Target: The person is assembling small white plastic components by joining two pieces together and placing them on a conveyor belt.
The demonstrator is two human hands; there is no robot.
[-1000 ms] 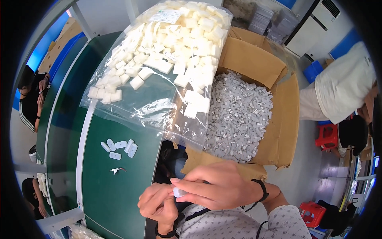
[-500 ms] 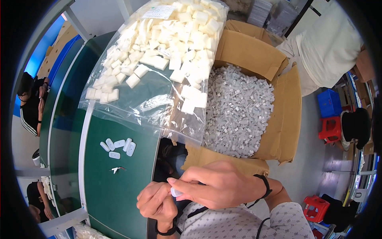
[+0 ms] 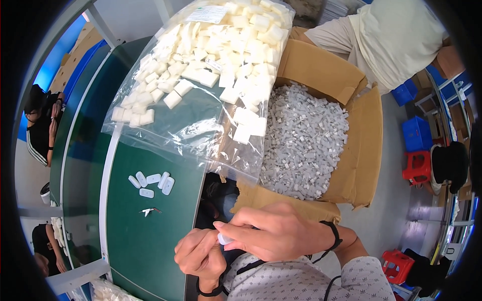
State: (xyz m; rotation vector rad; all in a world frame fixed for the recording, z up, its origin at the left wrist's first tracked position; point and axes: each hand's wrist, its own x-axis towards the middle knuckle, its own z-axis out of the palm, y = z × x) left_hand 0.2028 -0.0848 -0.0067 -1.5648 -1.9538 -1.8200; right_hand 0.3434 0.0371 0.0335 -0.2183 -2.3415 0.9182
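Between my two hands, in front of my chest, is a small pale plastic casing point(image 3: 225, 239). My right hand point(image 3: 273, 232) pinches it between thumb and fingers. My left hand point(image 3: 200, 255) has its fingers curled closed against the casing's other end; the fingers partly cover it. On the green table to the left lie several rounded, pale blue-white casings point(image 3: 146, 192) in a loose cluster. Nearer to me is a small white part with thin dark ends point(image 3: 148, 211).
A large clear bag of cream foam blocks point(image 3: 173, 99) covers the far part of the green table point(image 3: 150, 246). Right of it, an open cardboard box point(image 3: 364, 145) holds many small translucent plastic parts point(image 3: 304, 140). Other people work at far left; a person in pale clothes point(image 3: 396, 42) bends beyond the box.
The view has shifted slightly, and the person beyond the box has moved left. My hands keep nearly the same grip on the casing.
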